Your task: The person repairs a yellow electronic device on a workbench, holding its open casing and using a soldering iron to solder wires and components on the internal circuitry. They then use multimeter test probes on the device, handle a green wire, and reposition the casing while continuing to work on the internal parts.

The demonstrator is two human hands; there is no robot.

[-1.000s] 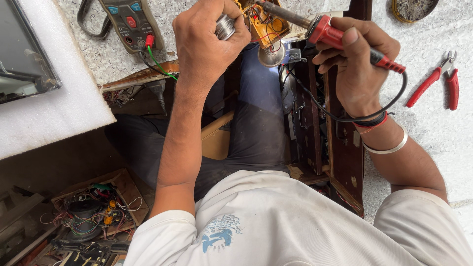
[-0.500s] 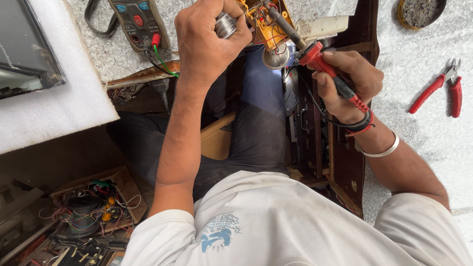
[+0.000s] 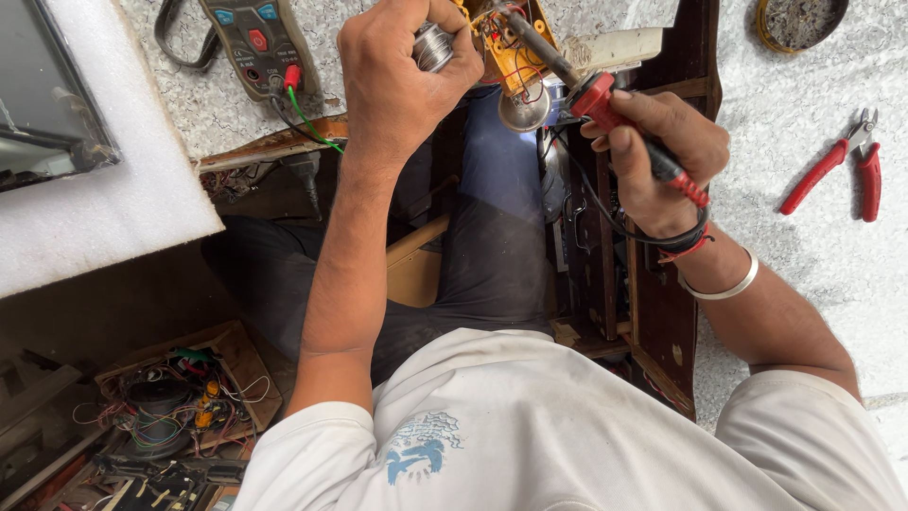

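My left hand [image 3: 397,76] is closed around a small spool of solder wire [image 3: 433,45], held at the top of the view beside an orange circuit board [image 3: 506,52]. My right hand [image 3: 657,156] grips a soldering iron [image 3: 605,99] by its red and black handle. The iron's dark metal tip points up and left onto the circuit board. A black cord loops from the handle around my right wrist. The board sits over my lap, against a dark wooden cabinet frame [image 3: 662,312].
A multimeter [image 3: 255,43] with red and green leads lies on the speckled surface at top left. Red-handled pliers [image 3: 846,166] lie at right, a round tin [image 3: 799,21] at top right. White foam board [image 3: 104,203] at left. A box of wires and parts [image 3: 180,407] sits below left.
My right hand has swung the soldering iron leftward and up, bringing its tip onto the circuit board. My left hand with the solder spool has stayed close to the board.
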